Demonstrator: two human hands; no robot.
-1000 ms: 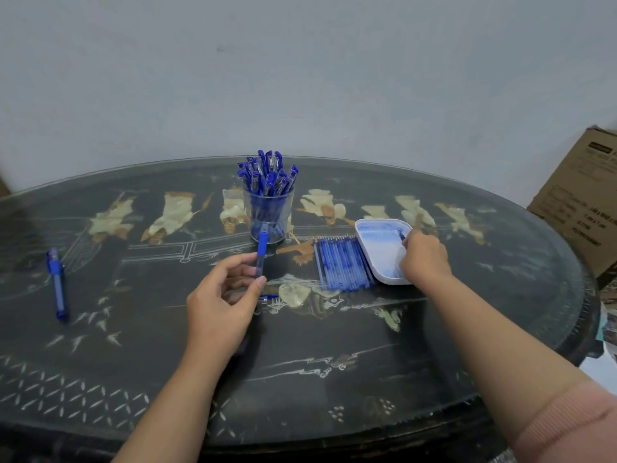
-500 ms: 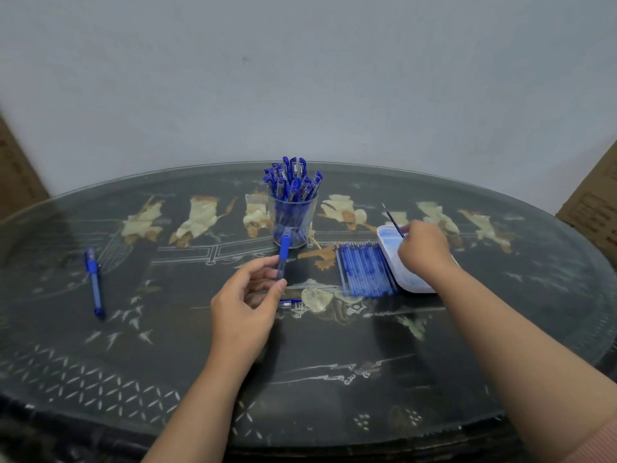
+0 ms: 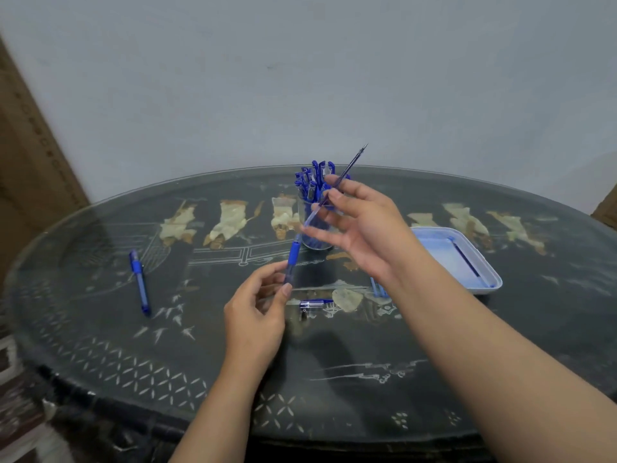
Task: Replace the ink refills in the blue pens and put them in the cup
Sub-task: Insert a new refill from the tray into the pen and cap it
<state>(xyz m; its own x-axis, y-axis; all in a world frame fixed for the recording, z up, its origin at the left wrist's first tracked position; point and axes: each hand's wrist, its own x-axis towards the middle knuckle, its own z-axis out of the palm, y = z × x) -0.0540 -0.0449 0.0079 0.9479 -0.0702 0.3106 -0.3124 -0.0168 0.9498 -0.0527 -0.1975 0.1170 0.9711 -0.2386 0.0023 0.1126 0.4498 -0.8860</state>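
My left hand (image 3: 257, 315) pinches a blue pen barrel (image 3: 291, 260) upright above the table's middle. My right hand (image 3: 362, 225) pinches an ink refill (image 3: 344, 177) that slants up to the right, its lower end just above the barrel's top. Behind my right hand stands a clear cup (image 3: 314, 238) packed with several blue pens. A blue pen cap (image 3: 314, 304) lies on the table just right of my left hand. Another blue pen (image 3: 140, 284) lies at the left. My right forearm hides most of a row of refills (image 3: 379, 290).
A white tray (image 3: 484, 279) at the right holds one refill (image 3: 465, 259). The dark oval table (image 3: 334, 379) has a glass top. Cardboard boxes stand at the far left (image 3: 30, 155) and far right edge (image 3: 604, 208). A pale wall is behind.
My right hand has lifted a refill from the tray area and carried it left, over the barrel. The left hand has kept holding the barrel upright. The camera has turned left.
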